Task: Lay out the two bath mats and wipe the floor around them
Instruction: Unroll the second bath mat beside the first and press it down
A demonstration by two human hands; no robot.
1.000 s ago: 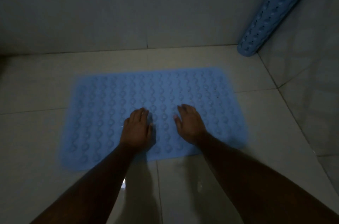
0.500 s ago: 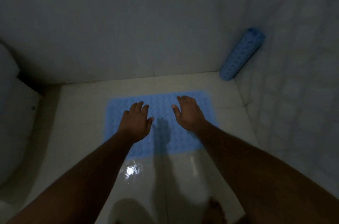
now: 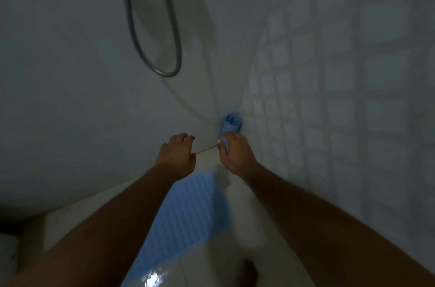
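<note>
One blue bath mat [image 3: 188,218] with a bumpy surface lies flat on the pale tiled floor below my arms. The second blue mat [image 3: 231,123] is rolled up and stands in the corner where the two walls meet; I see its top end. My right hand [image 3: 235,152] is closed around the roll just below that end. My left hand [image 3: 177,156] hovers beside it to the left, fingers curled and holding nothing.
A grey shower hose [image 3: 153,27] hangs in a loop on the back wall. The right wall [image 3: 329,98] is covered in small square tiles. The wet floor [image 3: 153,278] shows a bright glint near the bottom. A white fixture [image 3: 9,256] sits at the lower left.
Both hands left the flat mat and rose toward the corner. My right hand took hold of the rolled mat. The view lifted from the floor to the walls.
</note>
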